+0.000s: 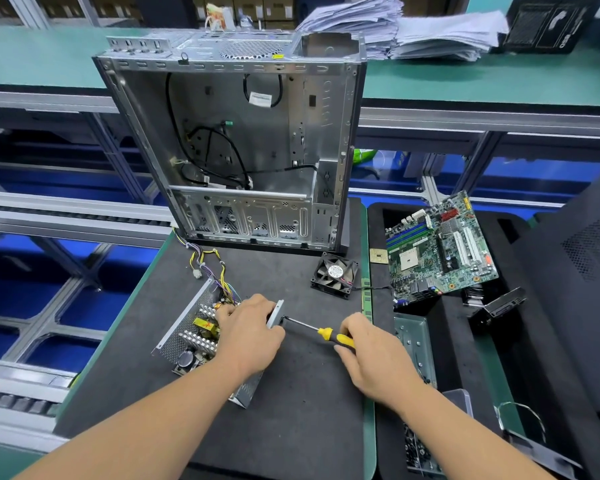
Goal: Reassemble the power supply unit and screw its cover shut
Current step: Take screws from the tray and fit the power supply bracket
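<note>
1. Power supply unit (194, 336), an open grey metal box with perforated walls, lies on the dark mat of the table (291, 393), in front of us and a little to the left; we see its circuit board with silver heat sinks and a yellow transformer.
2. A bundle of yellow, black and purple wires (210, 268) leaves the far end of the unit and runs toward the case.
3. Our left hand (248, 336) rests on top of the unit; its fingers are curled around the right wall of the box and grip it.
4. Our right hand (373, 355) grips the yellow and black handle of the screwdriver (321, 332); the fingers are clenched around it.
5. The metal shaft of the screwdriver points to the left, and its tip touches the right wall of the unit, just beside the left hand.
6. Behind the unit stands the empty silver computer case (236, 140), open toward us, with black cables inside.
7. A small black fan (335, 275) lies on the mat to the right of the unit.
8. A green motherboard (440, 251) lies tilted on the black tray further to the right.
</note>
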